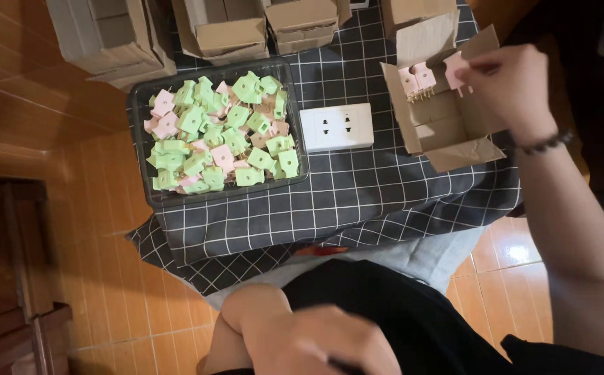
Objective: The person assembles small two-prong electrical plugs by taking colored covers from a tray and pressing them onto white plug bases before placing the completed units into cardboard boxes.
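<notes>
Pinching a pink plug (457, 69) between its fingertips, the right hand (514, 83) hovered over the open cardboard box (448, 132), where 2 more pink plugs (417, 80) stood. The left hand (316, 340) rested blurred at the lap; its grip could not be told. A tray (145, 139) of green and pink plugs lay beside a white socket plate (336, 127).

— Where does the tray (142, 139) sit?
— On the cloth (357, 201), left, holding the plugs (218, 135). The socket plate (336, 127) lies just right of it.
— And the open box (448, 132)?
— Further right, plugs inside, the right hand (514, 83) over it. More boxes (225, 31) stand beyond.
</notes>
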